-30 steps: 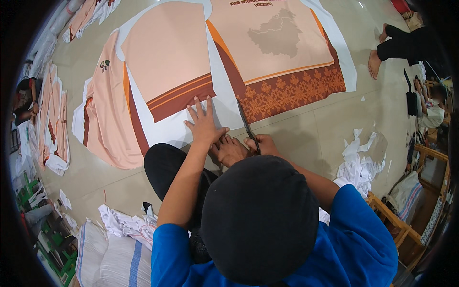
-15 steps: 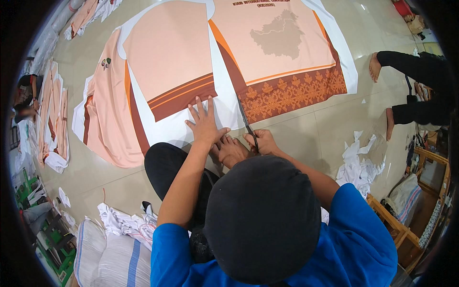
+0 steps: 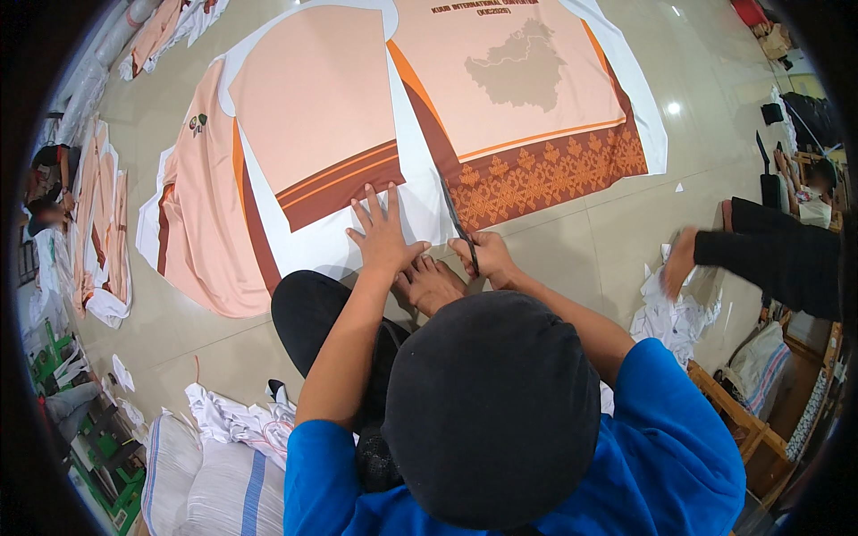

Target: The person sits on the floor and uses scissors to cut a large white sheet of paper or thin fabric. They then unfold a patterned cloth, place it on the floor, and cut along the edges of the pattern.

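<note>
A large sheet of printed fabric [image 3: 322,98], peach with brown bands and white margins, is spread on the floor in front of me. My left hand [image 3: 384,237] lies flat on its white lower margin with fingers spread, just below the striped brown band. Black scissors [image 3: 458,221] are gripped in my right hand [image 3: 489,256]. Their blades point away from me, at the white strip left of the panel with the ornamented brown border [image 3: 545,179]. Whether the blades are apart is hard to see. My bare foot [image 3: 433,284] rests between my hands at the fabric's near edge.
White fabric scraps [image 3: 670,313] lie on the right, near a wooden frame [image 3: 742,420]. Another person's legs [image 3: 760,255] are close by there. Stuffed white sacks [image 3: 214,482] and a scrap heap [image 3: 237,415] sit at lower left. More peach fabric [image 3: 98,223] lies far left.
My left hand stays on the fabric, and my right hand with the scissors has barely shifted. At the right, the other person's legs have moved nearer to me, one foot now blurred beside the scraps.
</note>
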`<state>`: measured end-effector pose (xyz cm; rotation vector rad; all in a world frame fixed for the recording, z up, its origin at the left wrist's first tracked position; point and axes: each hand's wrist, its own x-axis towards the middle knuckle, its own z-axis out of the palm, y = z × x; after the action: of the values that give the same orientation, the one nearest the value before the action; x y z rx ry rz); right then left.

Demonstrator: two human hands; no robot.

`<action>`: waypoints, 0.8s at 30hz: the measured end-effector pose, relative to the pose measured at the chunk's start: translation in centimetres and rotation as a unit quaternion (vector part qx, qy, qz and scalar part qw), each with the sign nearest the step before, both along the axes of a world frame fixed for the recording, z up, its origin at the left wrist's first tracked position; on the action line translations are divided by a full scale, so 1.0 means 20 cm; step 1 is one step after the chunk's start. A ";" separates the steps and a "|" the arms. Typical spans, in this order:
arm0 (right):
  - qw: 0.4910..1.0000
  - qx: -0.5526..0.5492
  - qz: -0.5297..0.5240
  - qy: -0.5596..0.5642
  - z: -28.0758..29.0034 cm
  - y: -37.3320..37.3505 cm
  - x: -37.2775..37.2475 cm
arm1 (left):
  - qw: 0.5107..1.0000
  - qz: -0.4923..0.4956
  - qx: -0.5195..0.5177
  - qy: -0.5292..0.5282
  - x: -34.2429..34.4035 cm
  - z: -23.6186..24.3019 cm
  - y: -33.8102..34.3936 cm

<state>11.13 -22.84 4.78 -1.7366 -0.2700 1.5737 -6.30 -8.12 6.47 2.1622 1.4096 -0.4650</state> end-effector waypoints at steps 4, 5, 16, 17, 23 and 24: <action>1.000 -0.001 0.012 -0.011 -0.01 0.00 0.00 | 1.000 0.000 0.003 -0.003 0.00 -0.01 0.00; 1.000 -0.002 0.014 -0.015 -0.02 0.00 0.00 | 1.000 0.000 0.001 -0.005 0.00 0.00 0.00; 1.000 0.016 -0.012 0.017 0.02 0.13 0.01 | 1.000 0.008 0.006 -0.027 -0.01 -0.01 -0.01; 1.000 0.018 -0.013 0.020 0.01 0.13 0.02 | 1.000 0.009 0.006 -0.028 -0.01 -0.01 -0.01; 0.998 0.021 -0.024 0.046 0.04 0.13 0.01 | 1.000 0.013 0.008 -0.027 -0.01 -0.01 -0.01; 0.999 0.022 -0.021 0.041 0.04 0.13 0.01 | 1.000 0.012 0.009 -0.026 -0.01 -0.01 -0.01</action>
<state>11.34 -20.26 5.56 -1.6293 -0.2259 1.5927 -6.53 -8.33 6.31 2.1533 1.4148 -0.3851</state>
